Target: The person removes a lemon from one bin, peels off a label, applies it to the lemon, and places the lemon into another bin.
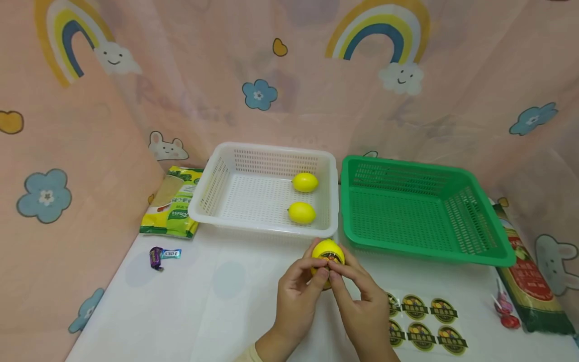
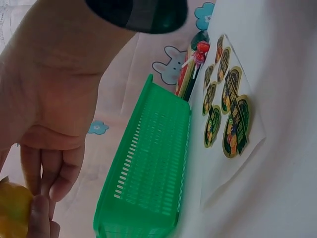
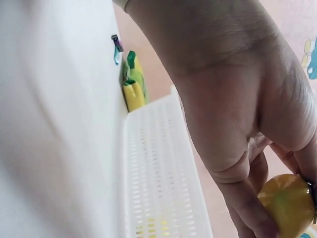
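Both hands are raised just above the white bench (image 1: pixel 217 311), close in front of the person, and a yellow lemon (image 1: pixel 327 250) is held between them. The left hand (image 1: pixel 296 296) is curled around the lemon's left and lower side. The right hand (image 1: pixel 362 306) is curled at the lemon's right side, and its fingertips are pressed on a small dark round sticker (image 1: pixel 331 259) on the lemon's front. Both hands are therefore grasping; neither is released.

The lemon is held just in front of the near rim of a white basket (image 1: pixel 217 186), in which two more lemons (image 1: pixel 302 212) are lying apart from each other. A green basket (image 1: pixel 497 251) stands just beside the white one, to the right, and nothing can be seen inside it. A sheet of similar round stickers (image 1: pixel 422 322) lies on the bench near the right hand.

The lemon is judged to be light, firm and rounded, with a smooth and somewhat slippery skin, so it is likely to roll or turn if held loosely. It is best taken around its middle, cupped from below and the sides, with the stickered face left free. Whether it is real fruit or a plastic model cannot be told. The sticker is judged thin and pliable, likely to crease, and best pressed flat by fingertips.
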Action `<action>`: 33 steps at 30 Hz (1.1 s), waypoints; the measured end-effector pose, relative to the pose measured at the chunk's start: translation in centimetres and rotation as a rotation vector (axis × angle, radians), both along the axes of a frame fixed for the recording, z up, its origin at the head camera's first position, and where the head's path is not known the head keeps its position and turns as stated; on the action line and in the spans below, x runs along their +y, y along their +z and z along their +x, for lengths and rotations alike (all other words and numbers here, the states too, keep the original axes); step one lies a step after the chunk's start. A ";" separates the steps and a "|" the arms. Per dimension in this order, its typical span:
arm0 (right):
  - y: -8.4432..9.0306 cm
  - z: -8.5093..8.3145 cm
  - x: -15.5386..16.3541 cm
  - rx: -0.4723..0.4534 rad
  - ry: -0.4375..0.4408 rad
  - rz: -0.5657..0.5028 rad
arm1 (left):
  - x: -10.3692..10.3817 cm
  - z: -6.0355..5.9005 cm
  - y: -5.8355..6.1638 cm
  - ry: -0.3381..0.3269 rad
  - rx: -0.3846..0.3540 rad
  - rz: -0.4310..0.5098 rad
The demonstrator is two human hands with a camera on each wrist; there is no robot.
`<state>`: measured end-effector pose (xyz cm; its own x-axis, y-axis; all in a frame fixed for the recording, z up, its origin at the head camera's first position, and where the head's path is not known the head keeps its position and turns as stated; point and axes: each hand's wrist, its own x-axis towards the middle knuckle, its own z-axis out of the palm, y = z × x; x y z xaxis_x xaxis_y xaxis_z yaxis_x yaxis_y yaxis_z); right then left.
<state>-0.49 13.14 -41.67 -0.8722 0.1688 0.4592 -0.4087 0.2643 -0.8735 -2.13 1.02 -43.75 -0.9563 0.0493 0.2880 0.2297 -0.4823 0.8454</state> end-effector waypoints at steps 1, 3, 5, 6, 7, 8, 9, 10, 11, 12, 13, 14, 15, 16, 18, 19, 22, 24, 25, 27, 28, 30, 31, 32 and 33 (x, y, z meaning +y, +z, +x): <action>-0.1 -0.1 0.0 0.000 -0.001 0.002 | 0.0 0.0 0.0 0.006 0.000 -0.005; -0.2 -0.2 0.0 0.002 -0.001 0.014 | 0.1 0.0 -0.1 0.017 0.000 -0.019; -0.4 -0.3 0.0 0.016 0.000 0.037 | 0.2 -0.1 -0.2 0.018 0.007 -0.038; -0.5 -0.3 0.1 0.026 -0.001 0.055 | 0.2 -0.1 -0.3 0.012 0.007 -0.044; -0.6 -0.4 0.1 0.038 -0.001 0.070 | 0.2 -0.1 -0.4 0.008 0.007 -0.053; -0.7 -0.4 0.1 0.049 -0.001 0.090 | 0.2 -0.1 -0.5 0.000 0.008 -0.057; -0.7 -0.4 0.1 0.057 -0.002 0.107 | 0.2 -0.1 -0.5 -0.012 0.011 -0.057; -0.8 -0.4 0.1 0.067 -0.002 0.122 | 0.1 -0.1 -0.6 -0.024 0.017 -0.057; -0.9 -0.4 0.2 0.075 -0.007 0.139 | 0.1 -0.1 -0.6 -0.032 0.020 -0.059; -0.9 -0.4 0.2 0.083 -0.014 0.157 | 0.1 -0.1 -0.7 -0.039 0.026 -0.062; -1.0 -0.4 0.2 0.086 -0.019 0.173 | 0.1 -0.1 -0.7 -0.047 0.035 -0.061; -1.1 -0.4 0.2 0.092 -0.023 0.188 | 0.1 -0.1 -0.7 -0.053 0.044 -0.060; -1.2 -0.4 0.3 0.101 -0.026 0.203 | 0.1 -0.1 -0.7 -0.054 0.050 -0.065; -1.3 -0.5 0.3 0.110 -0.026 0.218 | 0.1 -0.1 -0.8 -0.052 0.058 -0.072; -1.7 -0.6 0.4 0.145 -0.033 0.252 | 0.1 -0.1 -0.9 -0.047 0.068 -0.089; -1.8 -0.7 0.4 0.164 -0.035 0.265 | 0.1 -0.1 -0.9 -0.047 0.073 -0.091; -2.2 -0.9 0.4 0.209 -0.039 0.284 | 0.2 0.0 -0.9 -0.038 0.079 -0.111; -2.4 -1.0 0.4 0.231 -0.044 0.289 | 0.2 -0.1 -0.9 -0.040 0.084 -0.111; -2.4 -0.9 0.4 0.226 -0.040 0.286 | 0.2 -0.1 -0.9 -0.041 0.085 -0.110; -2.4 -0.9 0.4 0.228 -0.041 0.288 | 0.2 -0.2 -1.0 -0.047 0.097 -0.113; -2.4 -0.8 0.4 0.229 -0.040 0.287 | 0.2 -0.2 -1.0 -0.051 0.106 -0.115; -2.4 -0.7 0.5 0.221 -0.039 0.289 | 0.2 -0.3 -1.0 -0.061 0.122 -0.126; -2.4 -0.6 0.5 0.219 -0.037 0.289 | 0.1 -0.3 -1.0 -0.065 0.134 -0.133; -2.4 -0.6 0.6 0.224 -0.038 0.292 | 0.1 -0.4 -1.0 -0.068 0.148 -0.140; -2.4 -0.6 0.6 0.222 -0.036 0.293 | 0.1 -0.5 -1.0 -0.068 0.173 -0.152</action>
